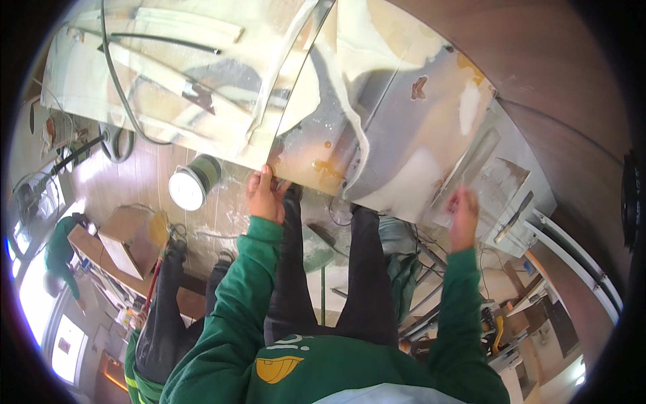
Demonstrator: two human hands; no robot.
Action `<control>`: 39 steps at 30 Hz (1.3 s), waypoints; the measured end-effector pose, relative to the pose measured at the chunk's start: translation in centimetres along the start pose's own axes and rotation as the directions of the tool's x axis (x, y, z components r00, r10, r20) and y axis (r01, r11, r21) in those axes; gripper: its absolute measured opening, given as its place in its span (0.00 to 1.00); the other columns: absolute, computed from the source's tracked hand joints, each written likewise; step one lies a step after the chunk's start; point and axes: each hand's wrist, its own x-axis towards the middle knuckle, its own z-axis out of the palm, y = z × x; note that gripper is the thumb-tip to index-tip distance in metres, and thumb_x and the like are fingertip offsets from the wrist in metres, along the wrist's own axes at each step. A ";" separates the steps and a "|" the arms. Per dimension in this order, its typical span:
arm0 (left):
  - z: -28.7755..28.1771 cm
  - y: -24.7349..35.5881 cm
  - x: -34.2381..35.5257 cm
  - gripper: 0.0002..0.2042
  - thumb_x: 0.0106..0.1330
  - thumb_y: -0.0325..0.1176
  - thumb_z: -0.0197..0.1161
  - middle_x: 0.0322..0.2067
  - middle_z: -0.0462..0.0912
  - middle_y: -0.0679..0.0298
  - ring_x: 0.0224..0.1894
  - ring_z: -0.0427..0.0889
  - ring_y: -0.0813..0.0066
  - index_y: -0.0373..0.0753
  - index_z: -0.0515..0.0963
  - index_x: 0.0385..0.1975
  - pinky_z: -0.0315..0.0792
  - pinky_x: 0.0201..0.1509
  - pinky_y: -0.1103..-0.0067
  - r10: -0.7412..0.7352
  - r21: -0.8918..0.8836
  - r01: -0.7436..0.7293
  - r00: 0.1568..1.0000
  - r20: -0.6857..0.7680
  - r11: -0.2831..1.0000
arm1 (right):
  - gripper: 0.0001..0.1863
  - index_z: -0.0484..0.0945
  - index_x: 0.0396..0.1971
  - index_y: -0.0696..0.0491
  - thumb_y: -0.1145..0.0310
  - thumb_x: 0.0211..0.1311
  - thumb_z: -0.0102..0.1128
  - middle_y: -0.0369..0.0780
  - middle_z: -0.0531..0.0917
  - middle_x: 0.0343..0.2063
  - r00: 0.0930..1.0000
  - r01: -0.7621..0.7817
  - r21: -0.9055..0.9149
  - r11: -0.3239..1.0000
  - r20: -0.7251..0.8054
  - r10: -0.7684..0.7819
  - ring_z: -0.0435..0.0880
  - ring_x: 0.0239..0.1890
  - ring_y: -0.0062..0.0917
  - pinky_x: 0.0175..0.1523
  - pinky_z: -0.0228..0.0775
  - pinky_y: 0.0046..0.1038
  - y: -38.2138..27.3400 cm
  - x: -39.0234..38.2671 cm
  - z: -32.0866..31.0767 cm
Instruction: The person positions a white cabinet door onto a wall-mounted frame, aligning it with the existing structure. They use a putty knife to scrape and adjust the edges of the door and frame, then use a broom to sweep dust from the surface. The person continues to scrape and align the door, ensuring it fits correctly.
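Note:
A glossy panel with a marbled grey, cream and orange pattern (pixel 397 128) lies in front of me, with a pale wavy streak across it. My left hand (pixel 266 196) grips its near left corner, thumb at the edge. To its left lies a second pale, glossy marbled panel (pixel 229 74), a dark seam between the two. My right hand (pixel 462 212) hovers near the first panel's right edge, slightly blurred; its fingers look curled, and whether they hold anything does not show. Beyond it, a long dark-bladed tool with a pale handle (pixel 513 217) rests on a white surface.
A white-lidded bucket (pixel 188 189) stands on the floor at left. A dark cable (pixel 116 81) and pale strips (pixel 161 71) lie over the left panel. At lower left are a co-worker's legs (pixel 165 296); another person in green (pixel 62 252) is farther left. Cluttered tools (pixel 491 330) lie at lower right.

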 end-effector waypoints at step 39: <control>-2.5 0.3 -0.1 0.11 0.73 0.33 0.54 0.42 0.81 0.60 0.44 0.82 0.69 0.33 0.74 0.48 0.79 0.48 0.73 -0.064 -0.022 0.065 0.998 0.017 0.998 | 0.33 0.67 0.63 0.59 0.50 0.69 0.56 0.42 0.74 0.59 0.993 -0.117 0.144 0.983 0.017 0.116 0.71 0.60 0.33 0.62 0.58 0.37 -2.0 10.6 1.3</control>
